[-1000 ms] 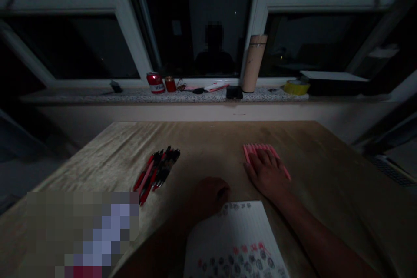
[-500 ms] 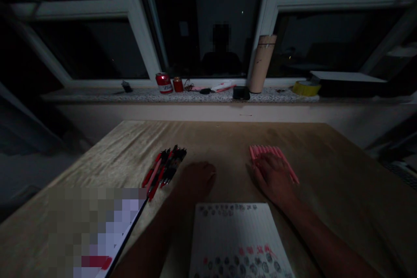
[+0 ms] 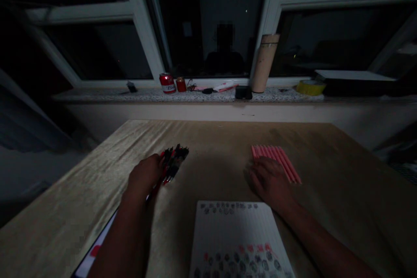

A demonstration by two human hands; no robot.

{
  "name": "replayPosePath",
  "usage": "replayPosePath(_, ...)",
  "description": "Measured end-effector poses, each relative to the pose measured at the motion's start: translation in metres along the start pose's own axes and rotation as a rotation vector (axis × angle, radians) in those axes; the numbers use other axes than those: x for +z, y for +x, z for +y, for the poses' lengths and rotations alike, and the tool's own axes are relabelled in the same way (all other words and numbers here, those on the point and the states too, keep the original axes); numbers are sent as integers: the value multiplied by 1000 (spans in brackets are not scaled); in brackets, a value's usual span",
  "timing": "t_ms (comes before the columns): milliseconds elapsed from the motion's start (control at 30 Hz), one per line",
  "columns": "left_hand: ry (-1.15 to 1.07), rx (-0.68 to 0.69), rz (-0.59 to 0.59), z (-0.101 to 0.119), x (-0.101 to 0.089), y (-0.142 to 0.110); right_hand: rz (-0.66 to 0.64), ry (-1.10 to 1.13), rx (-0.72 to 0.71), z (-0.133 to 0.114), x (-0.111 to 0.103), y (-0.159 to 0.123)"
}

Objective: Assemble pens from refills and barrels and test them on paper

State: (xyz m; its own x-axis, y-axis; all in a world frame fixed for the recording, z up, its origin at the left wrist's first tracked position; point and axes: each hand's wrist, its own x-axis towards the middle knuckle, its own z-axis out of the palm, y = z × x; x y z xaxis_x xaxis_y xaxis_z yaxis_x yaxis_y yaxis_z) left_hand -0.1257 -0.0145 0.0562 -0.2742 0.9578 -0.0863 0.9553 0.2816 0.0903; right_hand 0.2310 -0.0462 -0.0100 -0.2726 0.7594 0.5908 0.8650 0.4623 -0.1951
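Note:
Several black and red pens lie bunched on the table at left. My left hand is at the left side of this bunch, covering most of the red ones. Its fingertips are hidden, so its grip does not show. At right, several pink pens lie side by side in a neat row. Over the near left part of that row rests my right hand, fingers apart and loosely bent, thumb blurred. Between my forearms lies a lined sheet of paper with rows of dark and red marks.
A phone-like device with a lit screen lies partly under my left forearm. On the windowsill stand a red can, a small red jar, a tall beige bottle, a yellow tape roll and a dark box.
My left hand has moved left from the table's middle onto the red and black pens. My right hand has drawn back slightly, baring more of the pink row. The view has shifted a little.

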Motion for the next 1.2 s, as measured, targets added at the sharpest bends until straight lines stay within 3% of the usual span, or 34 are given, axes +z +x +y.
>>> replayPosePath(333,21,12,3,-5,8,4,-12,14,-9,-5,0,-1)
replayPosePath(533,-68,30,124,6,-9,-2,-18,55,-10,-6,-3,-2)
replayPosePath(667,-455,182,184,33,-18,-9,-55,144,-18,-15,-9,1)
replayPosePath(767,-1030,323,-36,67,-6,-11,-130,346,20,-27,-9,6)
replayPosePath(833,-1324,342,-271,91,8,-11,-194,579,151,-34,-1,12)
replayPosePath(900,-1507,351,-409,111,23,-9,-281,913,315,-39,12,20)
replayPosePath(1000,-1699,360,-483,133,41,-5,-199,1309,567,-41,32,35)
replayPosePath(1067,-1772,371,-494,140,50,-3,-53,1458,741,-38,38,44)
replayPosePath(1133,-1813,341,-472,143,58,0,74,1588,838,-34,39,50)
replayPosePath(1200,-1812,329,-465,142,66,1,122,1712,884,-30,37,51)
